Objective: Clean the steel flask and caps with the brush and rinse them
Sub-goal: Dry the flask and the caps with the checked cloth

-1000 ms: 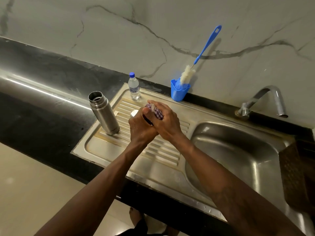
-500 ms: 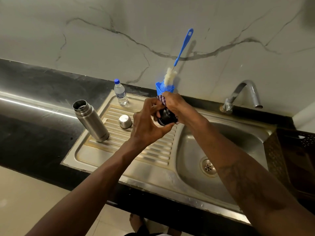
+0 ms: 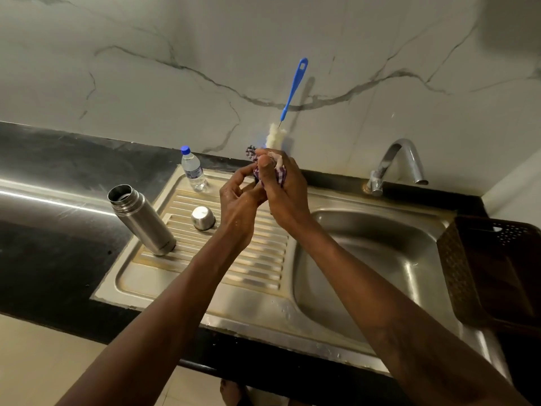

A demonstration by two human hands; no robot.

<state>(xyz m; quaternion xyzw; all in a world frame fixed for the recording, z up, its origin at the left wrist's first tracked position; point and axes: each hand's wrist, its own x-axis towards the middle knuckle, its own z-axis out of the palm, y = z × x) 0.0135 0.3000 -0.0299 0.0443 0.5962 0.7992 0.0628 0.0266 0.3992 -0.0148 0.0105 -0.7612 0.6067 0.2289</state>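
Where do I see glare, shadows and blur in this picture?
Head view: a glare streak crosses the black counter at left; the brush throws a soft shadow on the marble wall; a dark smudge fills the top right corner; overall dim, nothing badly blurred.

Flask (image 3: 142, 221), cap (image 3: 203, 218), sink (image 3: 377, 259): brushed steel, glossy; cloth (image 3: 273, 175) checked, apparently woven; brush (image 3: 293, 87) handle plastic.

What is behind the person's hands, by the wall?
A brush with a blue handle and white head rises behind the right hand, which grips a checked cloth. Whatever holds the brush upright is covered by that hand and cloth.
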